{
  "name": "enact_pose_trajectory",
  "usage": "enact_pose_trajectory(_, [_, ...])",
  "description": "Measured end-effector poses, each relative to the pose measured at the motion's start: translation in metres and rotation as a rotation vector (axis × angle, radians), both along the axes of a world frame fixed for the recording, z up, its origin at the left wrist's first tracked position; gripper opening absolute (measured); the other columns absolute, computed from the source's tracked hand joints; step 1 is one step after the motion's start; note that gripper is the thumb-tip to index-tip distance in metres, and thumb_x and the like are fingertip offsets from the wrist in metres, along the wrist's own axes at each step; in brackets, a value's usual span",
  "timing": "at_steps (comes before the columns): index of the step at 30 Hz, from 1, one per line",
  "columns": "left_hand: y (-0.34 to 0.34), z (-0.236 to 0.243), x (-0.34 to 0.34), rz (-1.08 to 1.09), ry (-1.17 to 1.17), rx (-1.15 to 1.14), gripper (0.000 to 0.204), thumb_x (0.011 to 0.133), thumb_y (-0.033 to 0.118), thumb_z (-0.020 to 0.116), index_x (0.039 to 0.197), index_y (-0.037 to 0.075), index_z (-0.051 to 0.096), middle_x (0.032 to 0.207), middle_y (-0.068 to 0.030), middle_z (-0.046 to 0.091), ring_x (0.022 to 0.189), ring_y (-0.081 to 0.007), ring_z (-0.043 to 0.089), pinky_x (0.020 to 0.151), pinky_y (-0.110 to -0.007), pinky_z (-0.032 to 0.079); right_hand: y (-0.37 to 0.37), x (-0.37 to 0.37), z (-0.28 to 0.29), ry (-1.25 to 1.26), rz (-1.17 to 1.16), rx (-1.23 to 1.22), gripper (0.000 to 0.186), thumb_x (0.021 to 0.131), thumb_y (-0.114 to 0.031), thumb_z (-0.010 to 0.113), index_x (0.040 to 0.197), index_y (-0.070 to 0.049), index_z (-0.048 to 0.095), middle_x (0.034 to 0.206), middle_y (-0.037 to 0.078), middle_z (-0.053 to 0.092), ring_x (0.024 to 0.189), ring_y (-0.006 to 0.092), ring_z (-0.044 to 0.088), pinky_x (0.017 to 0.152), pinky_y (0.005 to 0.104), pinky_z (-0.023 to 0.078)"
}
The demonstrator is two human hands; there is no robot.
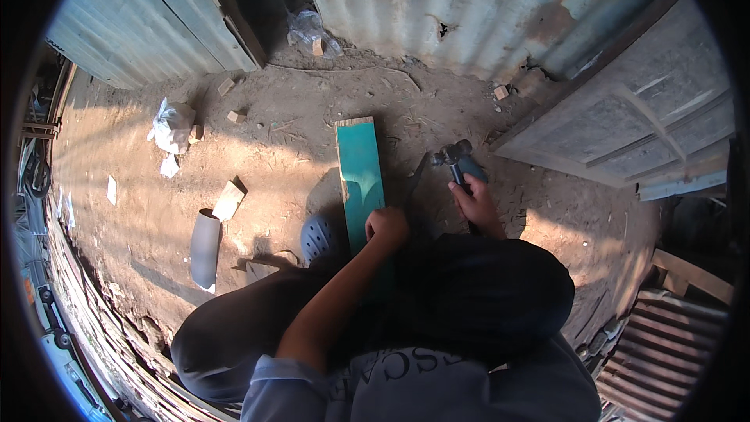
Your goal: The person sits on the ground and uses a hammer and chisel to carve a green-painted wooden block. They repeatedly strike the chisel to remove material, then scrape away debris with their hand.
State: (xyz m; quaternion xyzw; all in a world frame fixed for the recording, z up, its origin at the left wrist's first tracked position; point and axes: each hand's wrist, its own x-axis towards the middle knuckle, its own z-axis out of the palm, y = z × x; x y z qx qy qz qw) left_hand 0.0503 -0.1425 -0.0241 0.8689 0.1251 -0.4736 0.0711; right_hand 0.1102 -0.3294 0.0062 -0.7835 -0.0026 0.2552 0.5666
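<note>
A long green-painted board (361,168) with a bare wood strip at its far end and left edge runs away from me between my legs. My left hand (388,227) is closed in a fist over the board near its right edge. Whatever its fingers hold, if anything, is hidden. To the right, my right hand (478,207) wraps round the dark handle of a hammer (451,155), its head up and pointing away from me. A dark, thin, pointed thing (420,174) lies just left of the hammer, its kind unclear. My blue clog (316,239) is left of the board.
On the dirt floor at left lie a grey curved tube-like piece (205,250), a pale wood block (229,201) and a white plastic bag (172,126). Corrugated metal sheets (469,12) stand at the back. A panelled door (641,109) leans at right; rusty corrugated sheet (664,352) lies lower right.
</note>
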Motion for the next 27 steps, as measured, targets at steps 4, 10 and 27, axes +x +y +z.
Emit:
enact_pose_trajectory(4, [0.018,0.005,0.008,-0.073,0.074,-0.175,0.033,0.075,0.036,0.069,0.096,0.011,0.074,0.1,-0.0082,0.072,0.097,-0.025,0.068,0.078,-0.043,0.056,-0.005,-0.008,-0.009,0.025,-0.077,0.035,0.017,0.095,-0.017,0.06,0.084,-0.006,0.053,0.056,-0.002,0.047,0.044,0.0048,0.043,0.04,0.0239,0.032])
enact_pose_trajectory(10, [0.114,0.075,0.085,-0.074,-0.037,-0.34,0.03,0.077,0.03,0.069,0.093,0.004,0.072,0.091,-0.0146,0.07,0.078,-0.0243,0.07,0.067,-0.035,0.057,-0.004,-0.007,-0.033,-0.116,-0.159,0.022,0.016,0.094,-0.017,0.06,0.084,-0.008,0.052,0.056,-0.003,0.045,0.043,0.0044,0.042,0.039,0.0239,0.032])
enact_pose_trajectory(27, [0.164,0.219,0.139,-0.488,-0.398,-0.123,0.041,0.085,0.036,0.061,0.098,-0.003,0.063,0.073,-0.015,0.066,0.068,-0.0295,0.067,0.063,-0.04,0.054,0.044,0.028,0.046,0.039,-0.134,0.067,0.012,0.095,-0.018,0.056,0.092,-0.006,0.055,0.057,-0.003,0.045,0.04,0.0036,0.038,0.037,0.0215,0.03])
